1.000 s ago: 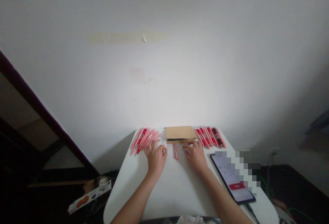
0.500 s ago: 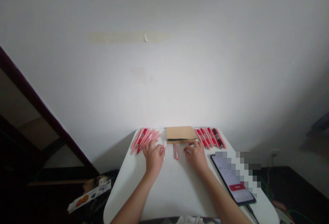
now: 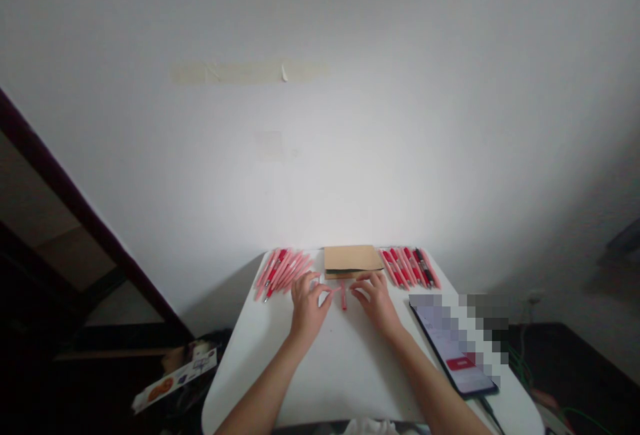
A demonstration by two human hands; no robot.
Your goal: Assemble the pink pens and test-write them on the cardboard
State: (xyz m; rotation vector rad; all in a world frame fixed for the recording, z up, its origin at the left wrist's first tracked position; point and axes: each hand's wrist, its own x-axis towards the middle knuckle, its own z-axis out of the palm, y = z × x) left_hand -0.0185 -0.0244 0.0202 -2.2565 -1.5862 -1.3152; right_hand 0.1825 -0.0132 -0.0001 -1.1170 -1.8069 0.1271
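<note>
My left hand (image 3: 309, 308) is closed in a pinch, thumb and forefinger on one end of a thin pink pen (image 3: 337, 289) that lies level above the white table. Close at its other end are the curled fingertips of my right hand (image 3: 376, 305); contact there is too small to make out clearly. Just below, a short pink-and-red pen piece (image 3: 344, 302) rests on the table between the hands. Behind my left hand spreads a loose pile of pink and red pens (image 3: 283, 268).
At the back stands a brown cardboard box or pad (image 3: 353, 258) against the wall. To its right, several pink, red and black pens (image 3: 409, 268) lie side by side. A phone (image 3: 453, 352) with a cable rests by the right edge of the white table (image 3: 345, 382).
My left hand has moved right, away from the pen pile, with the thin pink pen. My right hand has shifted slightly left, so the two hands are now closer together.
</note>
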